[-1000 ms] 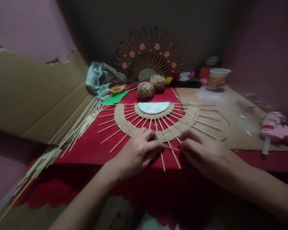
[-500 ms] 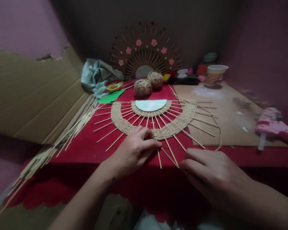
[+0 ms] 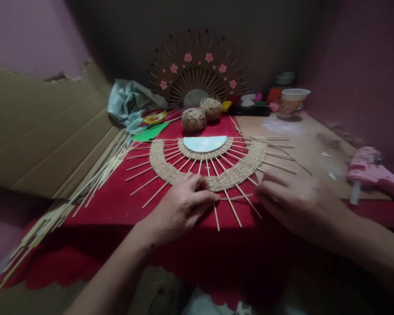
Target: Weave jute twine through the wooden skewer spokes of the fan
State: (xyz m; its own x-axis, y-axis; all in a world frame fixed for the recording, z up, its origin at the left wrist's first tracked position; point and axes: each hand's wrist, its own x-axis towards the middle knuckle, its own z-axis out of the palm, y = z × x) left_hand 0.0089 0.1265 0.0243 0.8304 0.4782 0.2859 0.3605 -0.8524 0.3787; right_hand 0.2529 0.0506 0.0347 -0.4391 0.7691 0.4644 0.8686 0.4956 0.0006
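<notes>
A half-round woven piece [image 3: 241, 173] lies on the red cloth, its thin sticks fanning out toward me around a pale blue half-disc [image 3: 205, 143]. My left hand [image 3: 187, 203] is closed at the outer edge of the woven band, thumb and forefinger pinching near one stick and the twine. From there a length of twine [image 3: 238, 197] runs taut over the sticks to my right hand [image 3: 285, 199], whose fingers are pinched on it. That hand is slightly blurred and covers the ends of some right-hand sticks. A loose stretch of twine curves behind it over the cardboard.
Two twine balls [image 3: 194, 120] sit behind the piece, before a flowered fan [image 3: 197, 65]. Loose sticks [image 3: 95, 177] lie left, near a green sheet [image 3: 154, 131], yellow-handled scissors [image 3: 155, 117] and a crumpled cloth [image 3: 128, 103]. A pink glue gun [image 3: 367, 168] and a cup [image 3: 292, 103] stand right.
My right hand has moved up and to the right, swinging the twine from a downward slant to nearly level across the sticks. My left hand keeps its pinch in place.
</notes>
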